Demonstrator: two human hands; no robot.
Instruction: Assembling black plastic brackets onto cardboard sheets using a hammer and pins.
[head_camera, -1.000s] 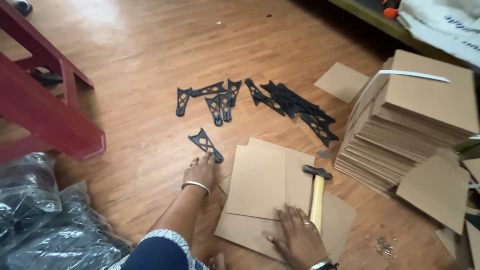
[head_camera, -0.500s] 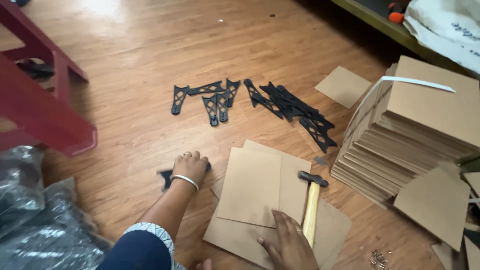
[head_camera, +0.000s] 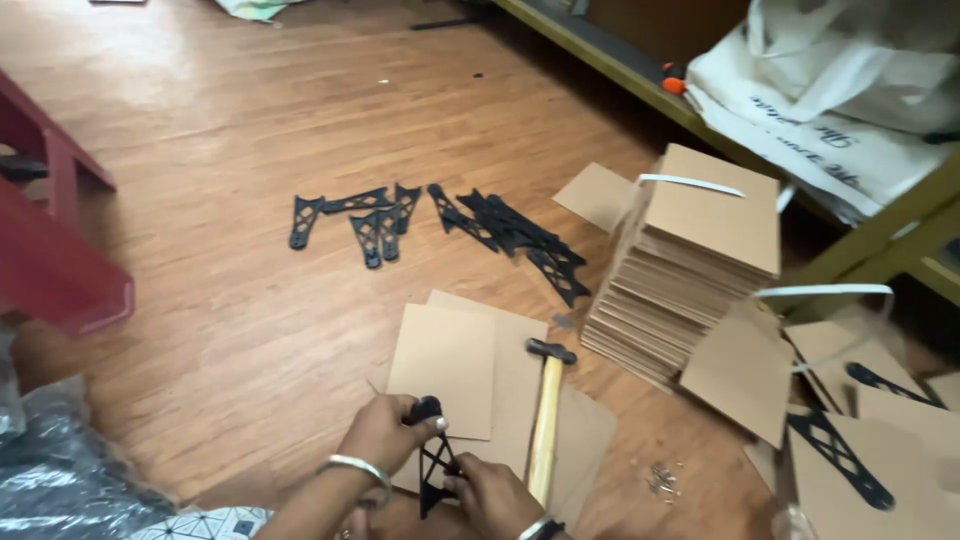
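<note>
Hands low centre: left hand (head_camera: 385, 432) pinches top of black lattice bracket (head_camera: 432, 480), right hand (head_camera: 490, 495) grips its lower edge; bracket's long axis runs vert, betw both hands, over cardboard sheets (head_camera: 450, 350). Hammer (head_camera: 546, 420) just right, handle toward right hand. Mid-right: strapped stack of brown cardboard (head_camera: 690, 270). Upper right: white bag (head_camera: 830, 110) w/ dark print.
</note>
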